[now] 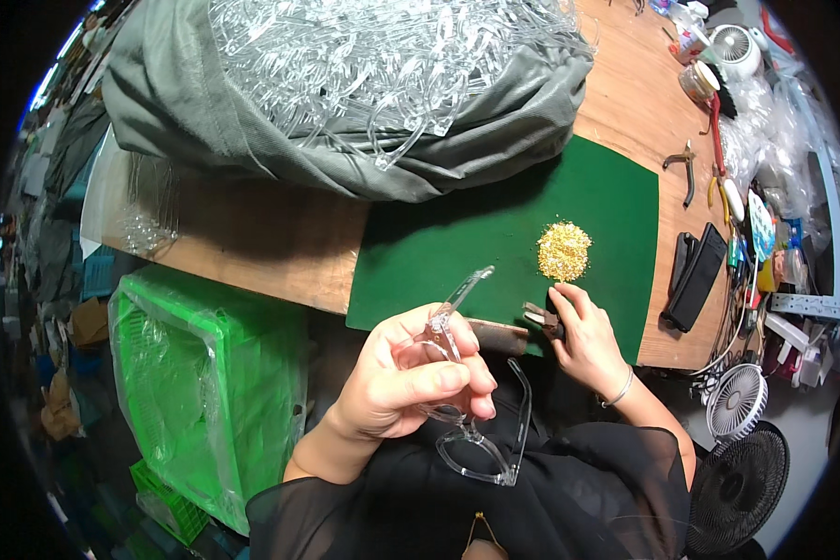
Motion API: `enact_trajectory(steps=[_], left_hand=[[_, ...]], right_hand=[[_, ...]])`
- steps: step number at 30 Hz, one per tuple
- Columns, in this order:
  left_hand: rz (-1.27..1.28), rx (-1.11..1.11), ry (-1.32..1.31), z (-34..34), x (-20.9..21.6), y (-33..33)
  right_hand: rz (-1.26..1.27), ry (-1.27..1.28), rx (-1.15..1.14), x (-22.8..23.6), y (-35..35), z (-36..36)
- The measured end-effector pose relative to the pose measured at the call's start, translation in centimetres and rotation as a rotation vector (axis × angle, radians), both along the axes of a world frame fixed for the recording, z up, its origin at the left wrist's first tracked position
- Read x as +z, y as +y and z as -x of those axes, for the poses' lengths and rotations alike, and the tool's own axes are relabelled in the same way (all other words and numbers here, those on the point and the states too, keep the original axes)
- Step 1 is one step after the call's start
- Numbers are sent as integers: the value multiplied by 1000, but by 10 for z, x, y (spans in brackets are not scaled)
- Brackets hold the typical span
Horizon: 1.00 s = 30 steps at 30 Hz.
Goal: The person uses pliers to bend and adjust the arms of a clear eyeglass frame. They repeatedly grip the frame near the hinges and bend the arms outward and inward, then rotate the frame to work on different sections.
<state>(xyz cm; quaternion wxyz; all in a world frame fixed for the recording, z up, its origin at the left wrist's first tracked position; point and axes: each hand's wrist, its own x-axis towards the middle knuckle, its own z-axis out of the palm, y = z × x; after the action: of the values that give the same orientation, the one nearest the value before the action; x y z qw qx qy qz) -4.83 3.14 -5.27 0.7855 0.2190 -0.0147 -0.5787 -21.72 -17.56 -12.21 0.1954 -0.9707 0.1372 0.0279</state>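
My left hand point(392, 378) is closed around a clear plastic eyeglass frame point(476, 455), held up in front of my body. One temple arm points up past the fingers and the other hangs at the right; part of the frame is hidden by the hand. My right hand point(588, 341) rests near the front edge of the green mat point(439, 233), gripping what look like small pliers point(543, 319), with metal jaws pointing left. Its index fingertip reaches the near edge of a pile of tiny gold-coloured metal parts point(564, 250). The parts are too small to name.
A grey cloth sack point(196, 103) heaped with clear eyeglass frames point(373, 65) fills the far side of the wooden table point(625, 84). At the right lie black-handled pliers point(686, 173), a phone point(695, 280) and small fans point(737, 401). A green plastic crate point(224, 373) stands at the left.
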Motion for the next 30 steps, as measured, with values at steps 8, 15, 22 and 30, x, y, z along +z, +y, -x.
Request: enact_trajectory(steps=[8,15,22,30], left_hand=[[261,-54,264,2,-11,-1],[331,-78,343,2,-14,1],[195,-58,285,3,-12,4],[-8,-164,233,7,6,-8]], right_hand=[[-7,-31,-12,-3,0,6],[-30,-3,-40,-3,2,5],[-32,-2,-40,-3,3,5],[17,-59,-7,-4,2,4]])
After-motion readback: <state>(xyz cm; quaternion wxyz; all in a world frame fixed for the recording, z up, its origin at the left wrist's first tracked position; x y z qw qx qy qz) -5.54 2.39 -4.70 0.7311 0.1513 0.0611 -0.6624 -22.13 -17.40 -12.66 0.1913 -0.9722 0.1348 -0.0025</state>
